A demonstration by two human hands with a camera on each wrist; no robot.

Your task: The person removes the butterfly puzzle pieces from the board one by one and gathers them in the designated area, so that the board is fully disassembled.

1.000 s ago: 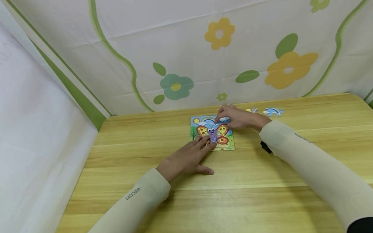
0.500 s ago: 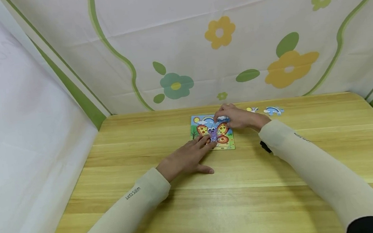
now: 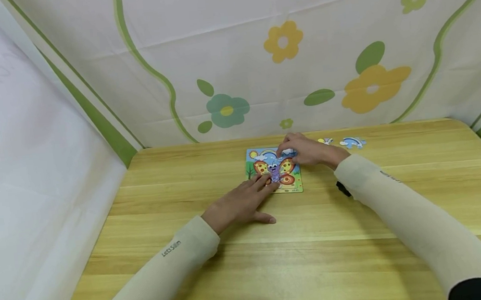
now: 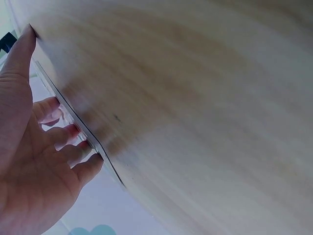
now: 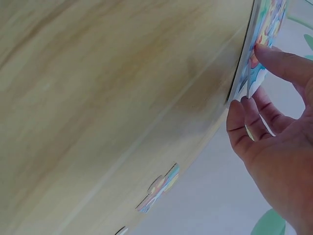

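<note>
A butterfly jigsaw puzzle (image 3: 273, 167) in a flat square tray lies near the back of the table. The fingertips of my left hand (image 3: 242, 204) rest on its lower left part, thumb spread out on the wood. In the left wrist view the fingers of my left hand (image 4: 44, 161) reach over the tray edge (image 4: 83, 126). At the upper right corner, my right hand (image 3: 306, 152) pinches a puzzle piece, mostly hidden from the head camera. The right wrist view shows this blue and white puzzle piece (image 5: 256, 78) tilted up from the tray, between thumb and fingers.
Two loose puzzle pieces lie right of the tray: a small yellow and white piece (image 3: 325, 141) and a blue rainbow piece (image 3: 353, 143). Behind the wooden table (image 3: 312, 259) hangs a white cloth (image 3: 232, 64) with printed flowers. Another white cloth hangs at the left.
</note>
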